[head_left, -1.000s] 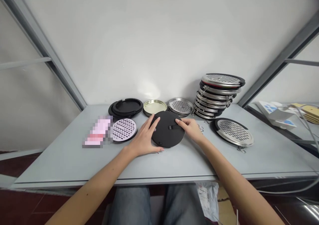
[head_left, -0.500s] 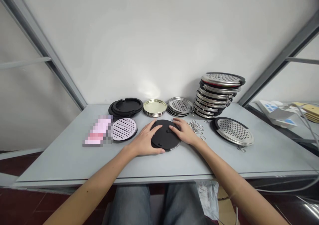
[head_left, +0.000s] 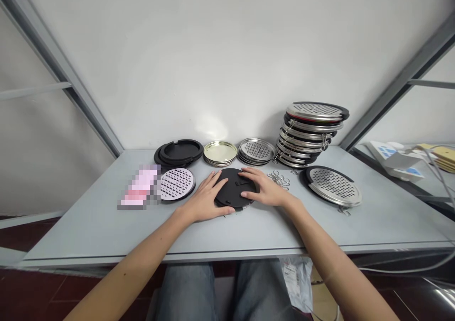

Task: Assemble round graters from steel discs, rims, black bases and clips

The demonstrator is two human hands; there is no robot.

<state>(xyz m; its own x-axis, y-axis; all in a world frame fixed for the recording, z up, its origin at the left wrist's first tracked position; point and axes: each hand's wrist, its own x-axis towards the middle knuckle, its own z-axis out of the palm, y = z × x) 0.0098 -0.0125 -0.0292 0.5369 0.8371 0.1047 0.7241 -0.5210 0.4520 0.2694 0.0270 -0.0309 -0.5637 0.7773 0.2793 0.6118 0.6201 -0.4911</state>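
Grip, head view: the left hand is resting spread fingers on the black disc, leftward; the right hand, fingers likewise apart, is touching its right side. Forearms are slanting inward; the disc is lying mid-desk.

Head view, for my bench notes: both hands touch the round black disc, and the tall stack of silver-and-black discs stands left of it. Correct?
Not left: the head view shows the tall stack right of the black disc; the rest holds.
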